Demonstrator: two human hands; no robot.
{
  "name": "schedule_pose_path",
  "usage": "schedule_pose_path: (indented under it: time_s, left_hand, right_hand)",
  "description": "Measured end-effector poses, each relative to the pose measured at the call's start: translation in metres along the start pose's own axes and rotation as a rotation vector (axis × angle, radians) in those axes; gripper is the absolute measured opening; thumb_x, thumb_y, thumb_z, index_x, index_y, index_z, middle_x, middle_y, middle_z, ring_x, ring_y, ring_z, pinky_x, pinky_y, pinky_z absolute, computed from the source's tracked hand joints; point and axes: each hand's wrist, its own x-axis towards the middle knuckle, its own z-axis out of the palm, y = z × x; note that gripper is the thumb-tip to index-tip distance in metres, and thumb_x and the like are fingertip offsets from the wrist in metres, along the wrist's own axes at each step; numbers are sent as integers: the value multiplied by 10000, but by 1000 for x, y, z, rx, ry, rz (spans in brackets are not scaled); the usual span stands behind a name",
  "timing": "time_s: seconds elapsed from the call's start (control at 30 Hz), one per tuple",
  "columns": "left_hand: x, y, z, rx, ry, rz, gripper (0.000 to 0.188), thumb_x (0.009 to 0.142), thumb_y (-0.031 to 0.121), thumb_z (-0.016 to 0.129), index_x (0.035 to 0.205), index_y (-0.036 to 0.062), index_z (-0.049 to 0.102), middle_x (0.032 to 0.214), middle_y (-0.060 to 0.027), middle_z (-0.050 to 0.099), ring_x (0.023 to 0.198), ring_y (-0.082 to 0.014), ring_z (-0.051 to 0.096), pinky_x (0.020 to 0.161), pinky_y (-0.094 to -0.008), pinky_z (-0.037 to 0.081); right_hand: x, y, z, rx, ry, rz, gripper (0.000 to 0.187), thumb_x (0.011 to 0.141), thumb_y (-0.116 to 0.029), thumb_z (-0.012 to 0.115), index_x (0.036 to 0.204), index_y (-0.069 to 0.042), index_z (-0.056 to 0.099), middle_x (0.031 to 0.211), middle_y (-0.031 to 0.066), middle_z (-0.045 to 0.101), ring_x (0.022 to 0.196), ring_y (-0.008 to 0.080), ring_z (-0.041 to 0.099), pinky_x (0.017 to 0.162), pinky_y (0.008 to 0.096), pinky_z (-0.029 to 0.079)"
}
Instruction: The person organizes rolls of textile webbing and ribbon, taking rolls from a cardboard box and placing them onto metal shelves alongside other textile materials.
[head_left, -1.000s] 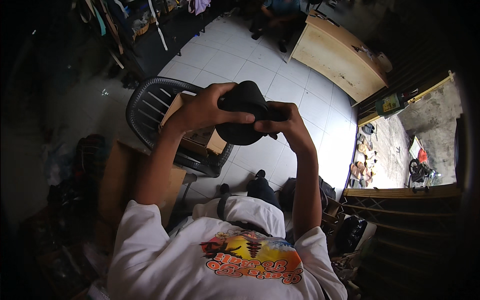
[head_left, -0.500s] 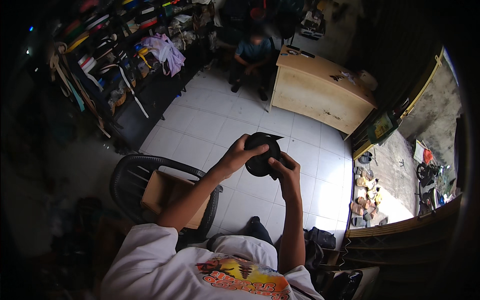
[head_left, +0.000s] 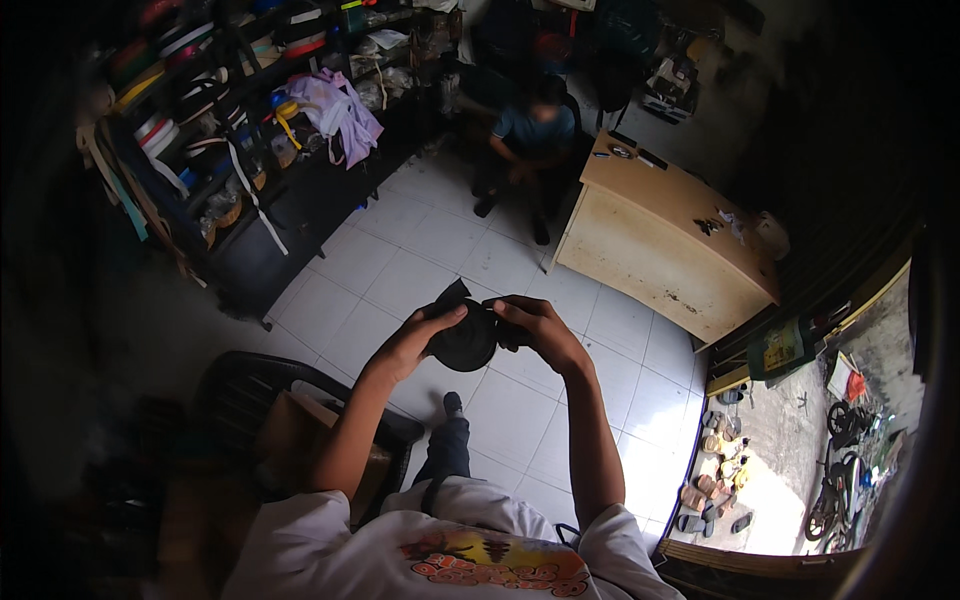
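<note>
A roll of flat black strap (head_left: 466, 345) is held up in front of me at about chest height, over the tiled floor. My left hand (head_left: 408, 340) is closed round its left side, thumb lying across the upper face. A short end of the strap sticks up past the rim beside that thumb. My right hand (head_left: 540, 328) is closed at the roll's upper right edge, with thumb and fingertips touching it. Something dark shows under the right fingers; whether it is part of the strap, I cannot tell.
A dark chair (head_left: 375, 415) with a cardboard box (head_left: 290, 430) stands at my left. Shelves of strap rolls (head_left: 160, 135) fill the far left. A person (head_left: 535, 130) sits beyond, near a wooden desk (head_left: 640, 245). Shoes (head_left: 715, 485) lie by the doorway at right.
Both hands and the roll have shifted left in view, and the roll has turned so its loose end points up. My right hand has moved to its upper right edge. One leg has stepped forward.
</note>
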Motion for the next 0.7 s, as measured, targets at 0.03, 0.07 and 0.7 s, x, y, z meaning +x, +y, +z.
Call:
schedule_pose_path:
  time_s: [0.03,0.07,0.7]
  left_hand:
    - [18,1,-17,-89,33,4,506,870,420,700,1154,14,597,1086,-99,646,1045,-171,615,939,-320,467]
    - [35,3,-32,-178,63,7,505,870,412,704,1161,15,592,1091,-99,646,1036,-176,623,929,-320,481]
    - [372,127,-177,-756,214,-58,467,952,443,475,1190,63,606,1160,-99,656,1120,-243,608,998,-435,459]
  right_hand:
    - [30,4,-9,100,-98,-13,471,949,-307,546,1233,69,562,906,119,632,796,170,606,712,294,486]
    - [55,7,-17,154,-70,-53,461,953,-285,531,1244,72,546,934,129,626,824,187,612,739,306,497]
    - [411,-29,-108,181,162,-171,570,793,-76,782,1292,14,524,1123,121,629,1023,195,617,919,334,510]
